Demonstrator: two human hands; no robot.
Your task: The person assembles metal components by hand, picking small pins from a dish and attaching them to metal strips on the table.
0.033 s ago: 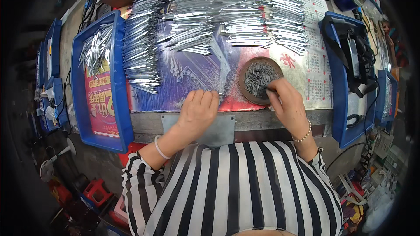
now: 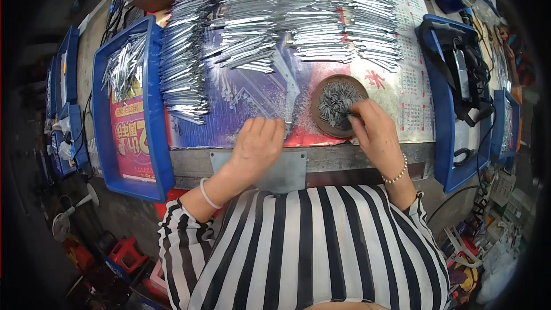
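Note:
My left hand (image 2: 257, 144) rests closed at the table's front edge, fingers curled down. A tiny bright tip shows by its index finger, but what it holds is hidden. My right hand (image 2: 375, 135) reaches over the near right rim of a round brown bowl (image 2: 315, 116), thumb and fingers pinched together. Small grey metal pins (image 2: 337, 101) fill the bowl; whether one is between those fingertips is too small to tell. Beyond my hands lie rows of long, thin silvery metal strips (image 2: 318, 43), laid crosswise in stacks.
A blue tray (image 2: 159, 161) at the left holds a loose heap of metal strips (image 2: 127, 66). Another blue tray (image 2: 450, 166) at the right contains a black strap and a device. A metal plate (image 2: 287, 171) sits at the table's front edge. Printed sheets (image 2: 416, 103) cover the tabletop.
The whole view has shifted very slightly. Both hands keep nearly the same places and poses, the right still pinching at the bowl.

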